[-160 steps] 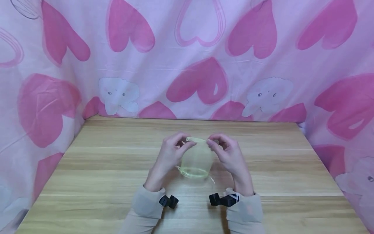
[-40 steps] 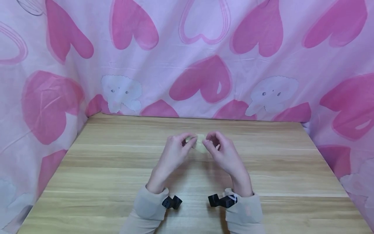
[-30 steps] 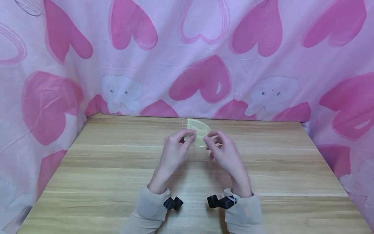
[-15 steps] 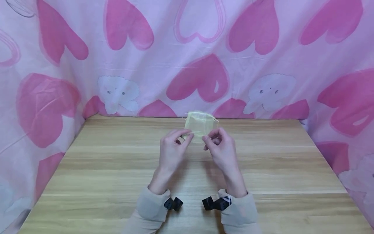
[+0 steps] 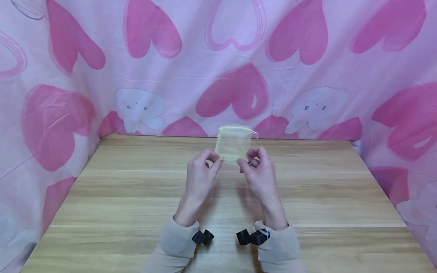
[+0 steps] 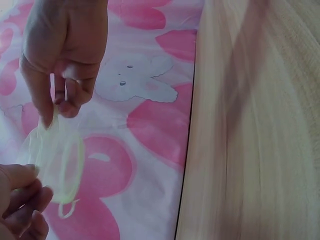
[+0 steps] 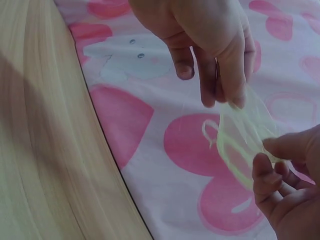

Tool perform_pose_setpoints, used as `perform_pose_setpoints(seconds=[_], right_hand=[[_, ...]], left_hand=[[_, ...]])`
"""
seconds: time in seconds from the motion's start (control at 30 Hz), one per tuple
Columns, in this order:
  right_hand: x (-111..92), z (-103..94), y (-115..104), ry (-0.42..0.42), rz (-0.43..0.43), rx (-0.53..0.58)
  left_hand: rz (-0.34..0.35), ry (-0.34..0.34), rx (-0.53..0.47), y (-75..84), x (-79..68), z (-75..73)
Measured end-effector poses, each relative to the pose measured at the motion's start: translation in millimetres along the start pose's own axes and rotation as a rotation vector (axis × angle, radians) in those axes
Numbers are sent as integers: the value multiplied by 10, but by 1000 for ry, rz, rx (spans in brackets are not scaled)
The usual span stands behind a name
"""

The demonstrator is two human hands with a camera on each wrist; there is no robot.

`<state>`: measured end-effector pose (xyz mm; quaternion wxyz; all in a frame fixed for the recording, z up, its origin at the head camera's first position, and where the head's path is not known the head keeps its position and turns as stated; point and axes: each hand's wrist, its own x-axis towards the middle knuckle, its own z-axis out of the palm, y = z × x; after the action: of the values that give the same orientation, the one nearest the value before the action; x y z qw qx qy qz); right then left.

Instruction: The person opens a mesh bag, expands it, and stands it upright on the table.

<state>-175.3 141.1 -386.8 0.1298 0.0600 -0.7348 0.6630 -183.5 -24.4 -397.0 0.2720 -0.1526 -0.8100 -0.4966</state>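
Left hand (image 5: 201,168) pinching bag (image 5: 233,142) at lower left corner. Bag mid-view, held up over bench (image 5: 129,212), drawstring (image 5: 254,134) edge uppermost. Right hand (image 5: 261,172) pinching lower right corner. Best handling, likely: level pinches, gentle even pull, so sheer fabric stays flat. Exact grip behind thumbs hidden; inside of bag hard to read; sleeves (image 5: 278,246) cut off below.

Fingers (image 5: 216,165) hide two corners of the pouch (image 5: 233,142), and the head view crops both sleeves (image 5: 175,240) below.
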Motion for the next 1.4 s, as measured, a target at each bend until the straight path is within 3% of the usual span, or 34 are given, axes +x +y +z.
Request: perform_pose_setpoints(seconds=[0.23,0.4,0.63,0.77,0.9,1.07,1.4], right_hand=[[-9,-3,38,-105,-6,-80],[-12,14,58,-74,20,-68],[4,21,58,-28,-27,-47],[11,14,51,-39,8,18],[12,-7,43,-41,61,49],[19,-65,52,-75,101,37],[37,-168,61,-231,124,89]], left_hand=[[22,38,-14,0,-8,2],[6,17,-56,-6,-1,2],[-99,-58,-67,-22,12,23],[-156,-127,-56,-33,17,19],[-155,-169,-50,-43,18,22],[-141,-123,-71,-41,17,36],[-129,-47,-96,-30,7,30]])
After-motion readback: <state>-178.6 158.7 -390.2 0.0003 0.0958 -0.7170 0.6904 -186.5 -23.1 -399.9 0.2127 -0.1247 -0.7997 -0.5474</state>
